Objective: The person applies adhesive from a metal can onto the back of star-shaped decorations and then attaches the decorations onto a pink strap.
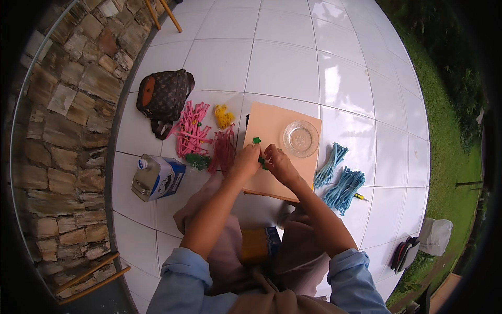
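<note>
Both of my hands meet over a tan board (269, 118). My left hand (248, 161) is closed, with a small green flower-shaped piece (256, 140) at its fingertips. Close beside it, my right hand (281, 166) has its fingers curled in a pinch; what they grip is too small to make out. Another bit of green (263, 164) shows between the two hands, partly hidden by the fingers. On the board's right side rests a clear round glass dish (300, 138) with a patterned rim.
Left of the board lie pink strands (193, 133), darker red strands (224, 146), a yellow bunch (224, 116) and a green bunch (197, 160). A metal can (158, 178) and brown bag (166, 97) stand farther left. Blue bundles (344, 189) and a yellow-handled screwdriver (361, 197) lie right.
</note>
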The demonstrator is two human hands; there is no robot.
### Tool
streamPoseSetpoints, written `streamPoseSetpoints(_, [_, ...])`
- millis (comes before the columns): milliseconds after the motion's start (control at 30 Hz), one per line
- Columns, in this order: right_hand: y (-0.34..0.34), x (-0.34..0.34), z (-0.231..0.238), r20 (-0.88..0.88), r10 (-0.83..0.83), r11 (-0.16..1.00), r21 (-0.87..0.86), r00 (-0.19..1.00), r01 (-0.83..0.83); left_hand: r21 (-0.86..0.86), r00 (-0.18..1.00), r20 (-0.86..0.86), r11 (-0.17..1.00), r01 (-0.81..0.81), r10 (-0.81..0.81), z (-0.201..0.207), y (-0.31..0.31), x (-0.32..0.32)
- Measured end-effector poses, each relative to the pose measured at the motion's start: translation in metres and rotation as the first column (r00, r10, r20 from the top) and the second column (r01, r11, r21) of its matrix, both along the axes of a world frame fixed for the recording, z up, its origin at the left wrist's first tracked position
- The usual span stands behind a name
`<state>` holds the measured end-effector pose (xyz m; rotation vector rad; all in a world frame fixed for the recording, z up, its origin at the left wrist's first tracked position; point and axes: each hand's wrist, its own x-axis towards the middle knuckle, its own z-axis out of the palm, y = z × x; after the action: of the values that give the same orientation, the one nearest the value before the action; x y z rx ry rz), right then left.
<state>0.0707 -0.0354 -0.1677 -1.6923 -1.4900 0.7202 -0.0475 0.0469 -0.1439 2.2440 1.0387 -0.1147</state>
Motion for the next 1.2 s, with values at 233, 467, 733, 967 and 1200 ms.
streamPoseSetpoints(233, [0.014,-0.01,-0.014,0.006,-0.033,0.999,-0.038,0.999,0.033,0.227,1.0,0.022,0.974,-0.006,0.001,-0.023,-0.007,0.003])
streamPoseSetpoints(467, [0.02,-0.003,0.044,-0.049,-0.082,0.992,-0.102,0.995,0.076,0.042,0.99,0.125,0.997,-0.069,0.063,0.022,0.011,0.015])
streamPoseSetpoints(733, [-0.003,0.049,0.11,-0.331,-0.333,0.923,0.08,0.883,0.377,-0.306,0.617,0.72,0.943,-0.129,0.318,0.082,0.018,0.042])
streamPoseSetpoints(967, [-0.05,0.088,0.036,0.606,-0.236,0.955,-0.001,0.759,0.298,-0.661,0.442,0.636,0.742,-0.112,0.633,0.067,0.01,0.092])
streamPoseSetpoints(1200, [-0.042,0.077,0.032,0.699,-0.185,0.965,-0.003,0.691,0.261,-0.869,0.355,0.46,0.495,-0.009,0.814,0.074,0.004,0.092])
